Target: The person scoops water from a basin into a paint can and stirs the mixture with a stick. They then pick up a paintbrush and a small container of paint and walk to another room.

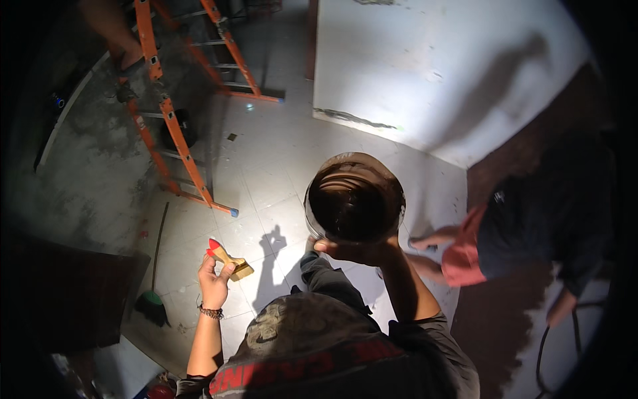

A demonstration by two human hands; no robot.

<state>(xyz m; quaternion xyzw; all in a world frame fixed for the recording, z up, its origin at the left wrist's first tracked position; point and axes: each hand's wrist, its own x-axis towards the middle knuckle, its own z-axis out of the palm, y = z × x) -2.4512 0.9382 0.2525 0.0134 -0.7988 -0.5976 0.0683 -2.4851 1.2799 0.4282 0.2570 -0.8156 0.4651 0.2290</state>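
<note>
A paintbrush (229, 261) with a wooden handle, red at its end, is pinched in the fingers of my left hand (212, 284). Its pale bristles point down to the right, over the tiled floor. In front of my body, a round bucket (388, 178) rests on my right hand (353, 251), which grips it from below at its near side. The bucket tilts so that its mouth faces me. Dark brown paint (349, 206) shows inside, and brown smears coat its inner wall. Brush and bucket are well apart. The fingers under the bucket are partly hidden.
An orange stepladder (174, 136) stands ahead left, with a person's leg (119, 40) on it. Close on my right, another person (545, 213) in a dark top bends over. A broom (153, 307) is at left. A white wall (412, 73) rises ahead; dark cable (541, 352) hangs lower right.
</note>
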